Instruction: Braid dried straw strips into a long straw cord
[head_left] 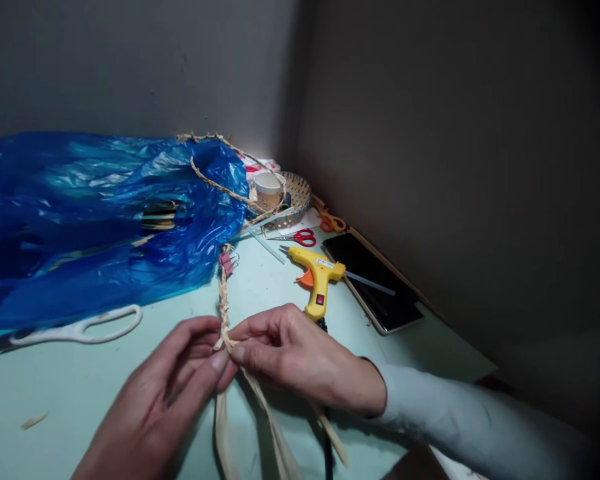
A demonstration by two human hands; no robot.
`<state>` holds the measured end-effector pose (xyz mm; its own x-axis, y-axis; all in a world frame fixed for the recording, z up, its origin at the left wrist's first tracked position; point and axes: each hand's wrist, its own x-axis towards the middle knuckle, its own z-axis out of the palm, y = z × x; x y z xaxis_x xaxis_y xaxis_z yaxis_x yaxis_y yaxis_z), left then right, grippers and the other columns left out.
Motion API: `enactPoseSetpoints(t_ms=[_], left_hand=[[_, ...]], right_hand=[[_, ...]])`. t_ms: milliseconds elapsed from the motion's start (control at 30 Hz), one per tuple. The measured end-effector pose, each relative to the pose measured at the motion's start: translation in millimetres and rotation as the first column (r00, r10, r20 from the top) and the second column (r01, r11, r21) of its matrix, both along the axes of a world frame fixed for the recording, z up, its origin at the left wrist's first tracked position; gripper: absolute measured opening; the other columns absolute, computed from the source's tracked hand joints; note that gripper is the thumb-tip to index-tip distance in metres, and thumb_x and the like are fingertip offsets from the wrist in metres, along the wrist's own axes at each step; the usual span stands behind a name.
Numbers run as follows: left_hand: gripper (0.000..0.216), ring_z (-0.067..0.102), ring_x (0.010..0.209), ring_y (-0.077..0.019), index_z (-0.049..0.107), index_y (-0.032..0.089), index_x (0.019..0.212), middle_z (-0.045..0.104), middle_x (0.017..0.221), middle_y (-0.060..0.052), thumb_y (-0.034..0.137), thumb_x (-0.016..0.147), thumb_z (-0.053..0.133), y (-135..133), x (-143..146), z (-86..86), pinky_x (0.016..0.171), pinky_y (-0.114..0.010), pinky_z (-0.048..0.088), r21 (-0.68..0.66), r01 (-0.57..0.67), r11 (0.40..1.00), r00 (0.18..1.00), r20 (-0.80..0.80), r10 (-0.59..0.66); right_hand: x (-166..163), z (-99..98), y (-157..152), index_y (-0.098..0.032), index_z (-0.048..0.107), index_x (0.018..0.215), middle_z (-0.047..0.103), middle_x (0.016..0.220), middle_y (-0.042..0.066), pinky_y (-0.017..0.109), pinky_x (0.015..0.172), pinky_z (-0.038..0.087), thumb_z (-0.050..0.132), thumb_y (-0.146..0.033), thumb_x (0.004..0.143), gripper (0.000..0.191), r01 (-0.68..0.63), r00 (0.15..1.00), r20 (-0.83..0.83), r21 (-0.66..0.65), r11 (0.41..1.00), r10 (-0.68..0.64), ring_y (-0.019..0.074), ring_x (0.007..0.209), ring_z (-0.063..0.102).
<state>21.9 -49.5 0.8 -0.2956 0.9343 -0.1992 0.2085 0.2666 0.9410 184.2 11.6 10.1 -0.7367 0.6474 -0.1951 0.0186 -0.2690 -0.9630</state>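
Left hand (167,393) and right hand (303,357) pinch a knobbly, straw-coloured, flat-stranded braid (223,300).

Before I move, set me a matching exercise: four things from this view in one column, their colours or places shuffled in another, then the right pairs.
Things
1. braid
2. clip
3. glue gun
4. bag

Colours or places
A. yellow, with an orange trigger
B. blue, at the picture's left
C. pinched by the left hand and right hand
D. pink, near the braid's far end

Pairs: 1-C, 2-D, 3-A, 4-B
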Motion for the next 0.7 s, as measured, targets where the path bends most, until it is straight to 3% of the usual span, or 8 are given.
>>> enactPoseSetpoints(t_ms=[67, 133, 200, 267, 367, 433, 567, 700], left_hand=[[0.035, 0.056, 0.062, -0.0143, 0.067, 0.025, 0.096, 0.065, 0.074, 0.0, 0.046, 0.07, 0.076, 3, 4, -1.5, 0.056, -0.021, 0.046, -0.137, 0.103, 0.985, 0.951, 0.304, -0.057], [0.042, 0.041, 0.048, -0.0078, 0.066, 0.022, 0.093, 0.055, 0.061, 0.004, 0.048, 0.064, 0.081, 3, 7, -3.6, 0.043, -0.016, 0.032, -0.236, 0.155, 0.959, 0.898, 0.438, -0.037], [0.049, 0.034, 0.046, -0.0057, 0.064, 0.021, 0.094, 0.051, 0.058, 0.005, 0.05, 0.06, 0.083, 1, 9, -5.3, 0.04, -0.014, 0.022, -0.283, 0.123, 0.951, 0.897, 0.442, 0.015], [0.049, 0.037, 0.048, -0.0063, 0.064, 0.021, 0.098, 0.053, 0.059, 0.004, 0.051, 0.063, 0.081, -1, 9, -6.4, 0.041, -0.013, 0.023, -0.267, 0.083, 0.96, 0.913, 0.407, 0.034], [0.043, 0.035, 0.046, -0.0053, 0.064, 0.02, 0.098, 0.057, 0.06, 0.003, 0.049, 0.069, 0.077, -1, 8, -6.8, 0.04, -0.011, 0.024, -0.255, 0.076, 0.964, 0.926, 0.376, 0.026], [0.035, 0.042, 0.049, -0.0066, 0.065, 0.021, 0.092, 0.059, 0.061, 0.003, 0.044, 0.069, 0.078, 0, 7, -7.0, 0.043, -0.012, 0.033, -0.233, 0.071, 0.97, 0.93, 0.368, 0.02], [0.026, 0.057, 0.063, -0.0129, 0.064, 0.022, 0.078, 0.062, 0.067, 0.004, 0.041, 0.069, 0.079, 2, 4, -10.4, 0.058, -0.019, 0.047, -0.162, 0.101, 0.982, 0.93, 0.365, -0.036], [0.029, 0.049, 0.058, -0.0106, 0.064, 0.021, 0.078, 0.057, 0.064, 0.005, 0.046, 0.072, 0.077, 2, -4, -17.5, 0.05, -0.017, 0.039, -0.237, 0.164, 0.958, 0.923, 0.379, -0.064]], right_hand=[[1, -3.2, 0, -0.01, 0.069, 0.081, 0.054, 0.063, -0.002, 0.019, 0.059, 0.035, 0.06, -0.026, 0.09, 0.021, -0.006, 1.0, 0.014, 0.056, 0.998, 0.006, 0.0083, 0.06, 0.043], [2, -5.2, 1, -0.01, 0.068, 0.083, 0.052, 0.065, -0.003, 0.019, 0.057, 0.033, 0.058, -0.022, 0.089, 0.017, 0.009, 0.994, 0.105, 0.179, 0.984, -0.028, 0.0076, 0.059, 0.04], [3, -4.1, 1, -0.011, 0.068, 0.085, 0.051, 0.065, -0.003, 0.018, 0.056, 0.033, 0.058, -0.021, 0.088, 0.014, 0.0, 0.974, 0.213, 0.318, 0.948, -0.072, 0.008, 0.06, 0.04], [5, -0.5, 1, -0.013, 0.068, 0.087, 0.057, 0.067, -0.002, 0.019, 0.057, 0.036, 0.057, -0.021, 0.088, 0.014, -0.055, 0.955, 0.29, 0.404, 0.913, -0.07, 0.0093, 0.062, 0.047], [7, 5.2, 0, -0.014, 0.064, 0.086, 0.07, 0.074, 0.001, 0.018, 0.062, 0.04, 0.05, -0.018, 0.091, 0.016, -0.125, 0.945, 0.327, 0.43, 0.894, -0.025, 0.0094, 0.064, 0.056], [8, 7.0, -1, -0.015, 0.063, 0.084, 0.073, 0.075, 0.001, 0.017, 0.062, 0.04, 0.048, -0.018, 0.092, 0.017, -0.152, 0.942, 0.335, 0.443, 0.884, -0.005, 0.0082, 0.061, 0.057], [8, 6.1, -1, -0.015, 0.062, 0.081, 0.072, 0.07, 0.0, 0.017, 0.063, 0.039, 0.05, -0.017, 0.089, 0.014, -0.187, 0.92, 0.391, 0.492, 0.85, -0.024, 0.0077, 0.059, 0.056], [13, 7.3, 2, -0.016, 0.057, 0.073, 0.059, 0.059, -0.004, 0.018, 0.055, 0.03, 0.052, -0.017, 0.088, 0.016, -0.233, 0.899, 0.433, 0.599, 0.766, -0.065, 0.0066, 0.054, 0.044]])
